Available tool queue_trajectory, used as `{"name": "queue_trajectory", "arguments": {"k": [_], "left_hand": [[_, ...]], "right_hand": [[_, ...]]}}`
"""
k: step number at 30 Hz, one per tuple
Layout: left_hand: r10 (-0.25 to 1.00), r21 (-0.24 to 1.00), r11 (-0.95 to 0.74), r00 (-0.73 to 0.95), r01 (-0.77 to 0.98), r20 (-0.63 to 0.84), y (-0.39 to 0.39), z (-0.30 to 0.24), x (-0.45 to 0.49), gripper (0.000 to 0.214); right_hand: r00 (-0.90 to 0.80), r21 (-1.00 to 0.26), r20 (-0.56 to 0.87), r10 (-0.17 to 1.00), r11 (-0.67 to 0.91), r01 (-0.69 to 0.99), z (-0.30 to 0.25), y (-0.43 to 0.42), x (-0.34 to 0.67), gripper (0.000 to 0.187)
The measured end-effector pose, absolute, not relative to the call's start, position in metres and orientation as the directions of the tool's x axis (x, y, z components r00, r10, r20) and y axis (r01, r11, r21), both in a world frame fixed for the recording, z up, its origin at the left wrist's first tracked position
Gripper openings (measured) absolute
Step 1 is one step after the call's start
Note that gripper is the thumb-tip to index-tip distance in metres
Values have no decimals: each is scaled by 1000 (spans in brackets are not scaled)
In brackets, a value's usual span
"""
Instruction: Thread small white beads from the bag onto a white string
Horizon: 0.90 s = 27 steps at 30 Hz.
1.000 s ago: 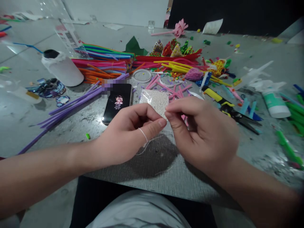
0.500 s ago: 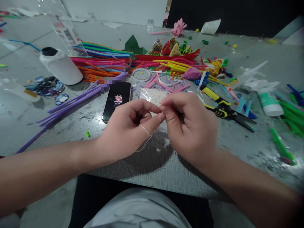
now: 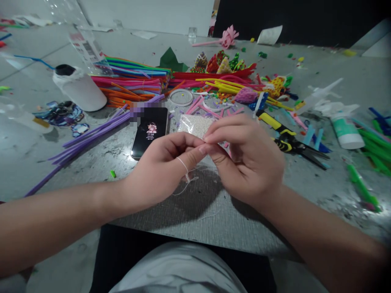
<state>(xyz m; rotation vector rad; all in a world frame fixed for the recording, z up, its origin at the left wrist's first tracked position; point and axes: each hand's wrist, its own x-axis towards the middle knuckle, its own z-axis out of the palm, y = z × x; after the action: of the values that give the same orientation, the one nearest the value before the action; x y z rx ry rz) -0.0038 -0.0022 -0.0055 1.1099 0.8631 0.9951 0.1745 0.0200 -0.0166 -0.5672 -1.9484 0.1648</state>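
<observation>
My left hand [image 3: 160, 165] is closed in a pinch, with thin white thread [image 3: 184, 163] looped over its thumb. Below that thumb the thread's loose end hangs in a curl, and a few tiny pale beads [image 3: 187, 178] seem to sit on it. My right hand [image 3: 252, 158] pinches thumb against forefinger, its tips touching the left fingertips. Whatever lies between the right fingertips is too small to make out. Just beyond both hands lies a clear bag of small white beads [image 3: 195, 125], partly covered by my fingers.
A phone [image 3: 149, 126] lies left of the bag, beside purple pipe cleaners [image 3: 91, 132]. Yellow-black pliers [image 3: 293, 144] rest at the right, near a green-white bottle [image 3: 346, 130]. Behind are bundled colourful pipe cleaners [image 3: 137, 83], a white bottle [image 3: 81, 89] and a pink flower [image 3: 229, 37].
Both hands have dipped slightly and stay pinched together. My right fingers have straightened a little. The beaded bit of thread below the left thumb shows more clearly now.
</observation>
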Motion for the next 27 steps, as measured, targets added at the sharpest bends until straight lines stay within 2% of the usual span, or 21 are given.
{"name": "queue_trajectory", "arguments": {"k": [3, 6, 10, 14, 17, 20, 24, 27], "left_hand": [[892, 887, 343, 402, -308, -206, -2, -6, -4, 24], [834, 802, 478, 472, -359, -287, -2, -5, -4, 27], [792, 764, 526, 542, -373, -281, -2, -5, -4, 28], [802, 761, 514, 538, -397, -261, -2, -6, -3, 27], [806, 746, 528, 516, -406, -290, -2, -4, -2, 25], [805, 722, 545, 505, -426, -310, -1, -2, -2, 21], [798, 701, 559, 516, -442, -310, 0, -1, -3, 19], [794, 687, 563, 531, -459, -296, 0, -3, -3, 21]], "right_hand": [[-380, -306, 824, 421, 894, 327, -15, 22, 175, 19], [-391, -281, 827, 404, 899, 335, -14, 22, 175, 17], [-389, -275, 826, 408, 894, 355, -14, 23, 175, 21], [-396, -257, 824, 406, 890, 377, -17, 23, 175, 24], [-236, -396, 819, 524, 812, 428, -22, 20, 173, 17], [-118, -533, 781, 614, 753, 385, -26, 19, 174, 9], [-320, -438, 793, 518, 851, 290, -23, 23, 178, 18], [-441, -352, 777, 450, 891, 288, -18, 26, 179, 20]]}}
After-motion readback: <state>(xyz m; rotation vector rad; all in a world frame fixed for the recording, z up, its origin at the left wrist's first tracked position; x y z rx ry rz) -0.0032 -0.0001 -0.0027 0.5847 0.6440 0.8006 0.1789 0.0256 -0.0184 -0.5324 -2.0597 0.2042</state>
